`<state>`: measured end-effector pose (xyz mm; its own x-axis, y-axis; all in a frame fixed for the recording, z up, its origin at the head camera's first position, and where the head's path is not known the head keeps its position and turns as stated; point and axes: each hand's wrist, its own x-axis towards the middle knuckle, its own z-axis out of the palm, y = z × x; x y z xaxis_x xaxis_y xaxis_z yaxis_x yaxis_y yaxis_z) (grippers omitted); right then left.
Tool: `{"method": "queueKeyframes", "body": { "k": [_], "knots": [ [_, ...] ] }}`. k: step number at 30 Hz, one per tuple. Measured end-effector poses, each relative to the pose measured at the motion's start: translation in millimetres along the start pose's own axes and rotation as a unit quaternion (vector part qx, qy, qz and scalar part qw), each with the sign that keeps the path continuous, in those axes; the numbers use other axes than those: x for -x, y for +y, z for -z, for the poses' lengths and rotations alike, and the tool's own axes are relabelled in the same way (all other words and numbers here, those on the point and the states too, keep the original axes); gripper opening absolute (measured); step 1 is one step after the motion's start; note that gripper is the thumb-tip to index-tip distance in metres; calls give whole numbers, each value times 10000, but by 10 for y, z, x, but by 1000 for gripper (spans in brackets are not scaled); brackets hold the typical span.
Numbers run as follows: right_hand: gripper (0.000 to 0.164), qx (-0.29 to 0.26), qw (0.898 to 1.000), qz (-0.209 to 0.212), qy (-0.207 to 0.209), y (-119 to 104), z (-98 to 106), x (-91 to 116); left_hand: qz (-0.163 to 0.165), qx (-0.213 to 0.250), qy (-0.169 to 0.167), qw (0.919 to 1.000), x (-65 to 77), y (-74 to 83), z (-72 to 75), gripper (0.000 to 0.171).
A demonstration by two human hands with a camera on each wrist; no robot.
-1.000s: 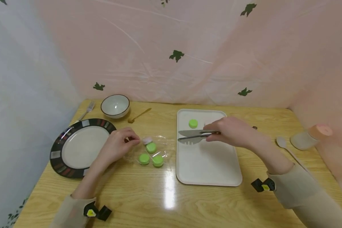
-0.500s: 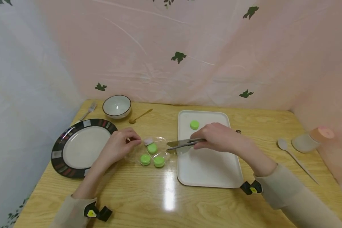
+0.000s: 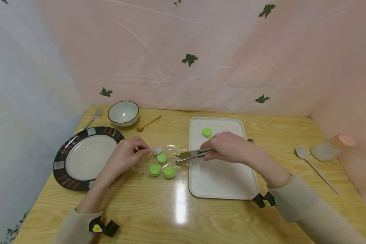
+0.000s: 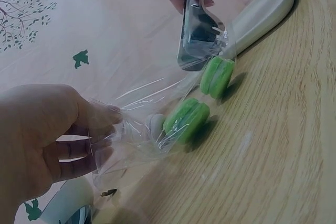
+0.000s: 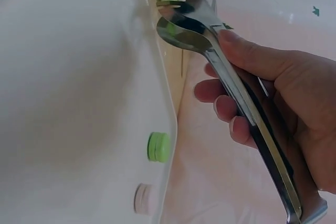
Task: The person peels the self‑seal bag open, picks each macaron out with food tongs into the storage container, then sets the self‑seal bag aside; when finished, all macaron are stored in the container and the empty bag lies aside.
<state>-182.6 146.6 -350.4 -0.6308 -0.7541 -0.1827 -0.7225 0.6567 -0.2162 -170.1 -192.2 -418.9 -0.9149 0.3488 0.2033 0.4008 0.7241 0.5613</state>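
At the left of the head view, my left hand (image 3: 126,156) pinches the edge of a clear plastic bag (image 4: 131,156). Inside it lie green macarons (image 3: 154,170) and a pale macaron (image 3: 157,150). My right hand (image 3: 227,147) grips metal serving tongs (image 3: 198,153), one end forked and the other spoon-shaped. Their ends point left, parted, at the bag's right side, overlapping the film in the left wrist view. Beneath my right hand is a white tray (image 3: 222,184); a green macaron (image 3: 206,132) and a pale pink macaron (image 5: 144,199) sit on it.
A dark-rimmed plate (image 3: 88,157) lies left of my left hand, with a fork (image 3: 94,116) behind it. Farther back are a bowl (image 3: 123,114) and a small golden spoon (image 3: 149,123). At the right are a pale spoon (image 3: 315,167) and a jar with a pink lid (image 3: 326,150).
My right hand has moved left, bringing the tongs from above the tray to the bag's right side. My left hand stays in place on the bag.
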Motion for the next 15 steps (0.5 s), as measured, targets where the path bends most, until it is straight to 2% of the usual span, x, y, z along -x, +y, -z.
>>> {"method": "queueKeyframes", "body": {
  "k": [8, 15],
  "knots": [
    [17, 58, 9998, 173, 51, -51, -43, -113, 118, -11, -41, 9999, 2, 2, 5, 6],
    [15, 233, 9996, 65, 170, -12, -34, -139, 142, 19, -157, 9998, -5, 15, 16, 4]
  ]
}}
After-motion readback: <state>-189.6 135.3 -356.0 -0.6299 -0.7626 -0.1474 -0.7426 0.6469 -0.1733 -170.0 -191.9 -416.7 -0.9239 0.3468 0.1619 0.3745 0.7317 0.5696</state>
